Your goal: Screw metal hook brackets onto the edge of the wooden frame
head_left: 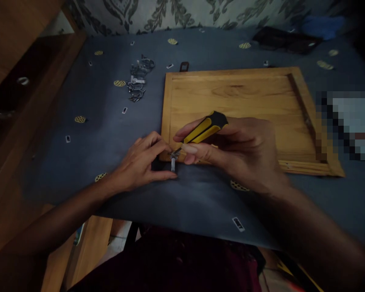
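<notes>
My right hand (pixel 246 150) grips a yellow and black screwdriver (pixel 205 127), its handle slanting up to the right. The shaft's tip points down at a small metal hinge (pixel 173 162) on the near left corner of a framed wooden panel (pixel 225 101). My left hand (pixel 146 162) has its thumb at the hinge's lower end and its fingers on the panel's corner, steadying the piece between them. Any screw under the tip is too small to make out. The panel lies flat on the blue cloth.
Several loose metal parts (pixel 138 79) lie in a cluster to the left behind the panel. A dark small bracket-like piece (pixel 184 66) sits behind it. Black glasses or a case (pixel 286 40) and a blue cloth (pixel 322 26) are at the back right. Wooden furniture (pixel 42 105) borders the left.
</notes>
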Demonstrator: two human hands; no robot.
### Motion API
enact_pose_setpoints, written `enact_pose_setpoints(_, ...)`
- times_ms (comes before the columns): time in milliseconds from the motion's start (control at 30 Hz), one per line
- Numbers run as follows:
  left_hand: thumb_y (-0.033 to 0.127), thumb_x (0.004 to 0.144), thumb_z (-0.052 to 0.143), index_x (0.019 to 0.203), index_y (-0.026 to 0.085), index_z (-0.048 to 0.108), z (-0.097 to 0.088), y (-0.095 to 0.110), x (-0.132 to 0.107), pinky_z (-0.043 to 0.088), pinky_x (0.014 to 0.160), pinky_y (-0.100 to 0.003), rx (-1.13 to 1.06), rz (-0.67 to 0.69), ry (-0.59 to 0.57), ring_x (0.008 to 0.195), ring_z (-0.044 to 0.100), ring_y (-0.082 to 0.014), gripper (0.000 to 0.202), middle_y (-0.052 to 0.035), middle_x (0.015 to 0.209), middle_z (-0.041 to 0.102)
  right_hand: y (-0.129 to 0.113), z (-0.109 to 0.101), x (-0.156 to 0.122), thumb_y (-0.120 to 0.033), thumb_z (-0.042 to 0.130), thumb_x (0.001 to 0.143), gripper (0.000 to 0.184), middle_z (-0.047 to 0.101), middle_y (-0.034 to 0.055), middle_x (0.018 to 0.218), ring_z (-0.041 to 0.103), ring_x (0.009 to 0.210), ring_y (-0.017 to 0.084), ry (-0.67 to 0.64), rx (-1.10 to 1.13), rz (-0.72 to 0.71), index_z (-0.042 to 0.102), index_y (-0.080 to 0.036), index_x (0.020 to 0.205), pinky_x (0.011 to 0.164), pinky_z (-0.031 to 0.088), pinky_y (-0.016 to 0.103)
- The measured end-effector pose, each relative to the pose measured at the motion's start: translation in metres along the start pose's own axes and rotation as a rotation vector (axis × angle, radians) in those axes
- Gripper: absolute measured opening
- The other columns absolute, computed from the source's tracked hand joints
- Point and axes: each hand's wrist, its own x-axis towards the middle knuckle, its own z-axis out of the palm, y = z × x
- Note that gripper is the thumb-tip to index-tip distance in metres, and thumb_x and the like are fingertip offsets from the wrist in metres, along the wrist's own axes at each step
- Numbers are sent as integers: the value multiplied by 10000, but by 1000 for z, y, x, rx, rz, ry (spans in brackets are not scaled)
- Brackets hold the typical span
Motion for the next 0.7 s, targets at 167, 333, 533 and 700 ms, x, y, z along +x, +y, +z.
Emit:
enact_pose_setpoints(167,601,916,791,1191,226,692,1,-2,0,502,852,-397,-10,22,18,1012,614,-259,475,-57,1105,638,4,9,-2,-504,823,931,314,717,-37,695,642,549,119,143,-277,-100,735,-239,786,540,498,275)
enact_pose_setpoints(333,610,908,794,1209,237,689,3,-2,0,502,839,-397,4,37,38,998,611,-262,491,-54,1091,641,4,13,-5,-471,785,972,313,709,-27,700,641,589,141,173,-402,-161,690,-242,782,584,476,306)
enact_pose_setpoints(533,626,901,792,1180,236,692,4,-2,0,505,852,-398,12,8,26,1023,613,-270,489,-61,1114,639,8,9,-6,-435,827,942,278,714,-20,751,698,721,169,156,-287,-108,690,-244,793,640,519,302)
enact_pose_setpoints(700,608,906,796,1187,226,690,3,-1,-1,501,867,-397,1,12,24,1048,618,-270,486,-60,1136,626,2,2,-2,-447,821,947,272,701,-33,746,672,626,124,34,-129,-26,727,-221,828,599,555,270)
